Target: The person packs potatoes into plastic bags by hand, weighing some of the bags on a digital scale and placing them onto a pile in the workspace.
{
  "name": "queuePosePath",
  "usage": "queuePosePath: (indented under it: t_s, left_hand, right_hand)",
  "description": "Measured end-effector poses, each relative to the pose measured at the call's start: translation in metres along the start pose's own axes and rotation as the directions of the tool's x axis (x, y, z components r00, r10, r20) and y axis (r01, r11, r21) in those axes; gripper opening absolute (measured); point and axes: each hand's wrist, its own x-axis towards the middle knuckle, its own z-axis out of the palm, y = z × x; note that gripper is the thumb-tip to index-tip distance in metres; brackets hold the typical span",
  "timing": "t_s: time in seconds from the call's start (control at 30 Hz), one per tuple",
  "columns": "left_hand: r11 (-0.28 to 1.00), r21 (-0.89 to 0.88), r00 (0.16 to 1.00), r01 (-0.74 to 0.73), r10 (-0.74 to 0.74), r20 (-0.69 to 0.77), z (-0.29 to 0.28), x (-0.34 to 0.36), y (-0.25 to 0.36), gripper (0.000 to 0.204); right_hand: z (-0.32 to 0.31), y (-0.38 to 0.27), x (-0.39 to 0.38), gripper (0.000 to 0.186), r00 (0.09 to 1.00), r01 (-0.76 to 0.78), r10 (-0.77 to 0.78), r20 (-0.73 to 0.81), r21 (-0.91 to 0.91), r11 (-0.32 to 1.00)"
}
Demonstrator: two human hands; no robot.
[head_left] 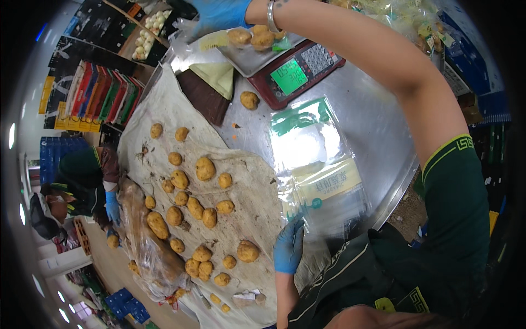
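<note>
My right hand (pixel 219 15), in a blue glove, reaches across to the top edge, partly cut off. Its fingers close on the mouth end of a clear plastic bag (pixel 211 41) with several potatoes (pixel 263 39) in it. That bag lies on the metal tray of a dark red scale (pixel 298 74) with a lit green display. My left hand (pixel 289 247), also blue-gloved, has its fingers together at the corner of a stack of flat, clear printed plastic bags (pixel 323 164) on the metal table. One loose potato (pixel 249 100) sits beside the scale.
Many potatoes (pixel 205 169) lie scattered on a soiled white cloth (pixel 246 219). A brown block with a folded pale cloth (pixel 213 77) stands near the scale. Across the table, a co-worker's gloved hand (pixel 112 207) is by a plastic sack (pixel 148 241). Filled bags (pixel 422 27) lie at upper right.
</note>
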Motion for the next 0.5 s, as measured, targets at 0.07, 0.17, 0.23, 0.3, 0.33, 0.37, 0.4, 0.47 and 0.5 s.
queuePosePath:
  t_s: [0.07, 0.17, 0.23, 0.3, 0.33, 0.37, 0.4, 0.47, 0.5]
  left_hand:
    - [0.999, 0.0, 0.999, 0.032, -0.032, 0.0, 0.001, -0.005, -0.01, 0.029]
    - [0.995, -0.017, 0.995, 0.103, -0.103, 0.014, 0.0, -0.011, -0.022, 0.031]
    - [0.994, 0.021, 0.994, 0.105, -0.106, 0.028, -0.004, -0.012, -0.029, 0.031]
    - [0.998, 0.045, 0.999, 0.051, -0.052, 0.012, -0.008, -0.004, -0.024, 0.031]
    - [0.998, 0.055, 0.999, -0.003, 0.002, 0.032, -0.009, 0.006, -0.019, 0.031]
    - [0.999, 0.033, 0.998, 0.042, -0.043, 0.051, -0.009, 0.013, -0.015, 0.031]
    - [0.995, 0.008, 0.994, 0.104, -0.104, 0.043, -0.011, 0.013, -0.015, 0.031]
    - [0.987, -0.025, 0.988, 0.156, -0.156, 0.013, -0.014, 0.002, -0.02, 0.031]
    - [0.99, -0.029, 0.991, 0.137, -0.136, 0.006, -0.014, -0.001, -0.026, 0.031]
  right_hand:
    - [0.035, 0.007, -0.001, 0.123, 0.992, -0.089, 0.095, 0.081, -0.077, 0.993]
    - [0.074, 0.014, 0.013, 0.129, 0.968, -0.194, 0.203, 0.147, -0.076, 0.978]
    - [0.09, 0.007, 0.013, 0.128, 0.955, -0.245, 0.251, 0.159, -0.056, 0.968]
    - [0.115, 0.029, 0.014, 0.098, 0.897, -0.145, 0.195, 0.396, -0.153, 0.977]
    - [0.151, 0.086, 0.018, 0.086, 0.858, -0.138, 0.185, 0.479, -0.133, 0.982]
    - [0.171, 0.116, 0.018, 0.076, 0.81, -0.13, 0.156, 0.565, -0.085, 0.988]
    - [0.173, 0.113, 0.013, 0.062, 0.894, -0.336, 0.269, 0.358, 0.14, 0.931]
    - [0.143, 0.122, -0.023, 0.045, 0.801, -0.474, 0.598, 0.031, 0.643, 0.602]
    - [0.101, 0.144, -0.044, 0.042, 0.819, -0.481, 0.522, 0.239, 0.782, 0.396]
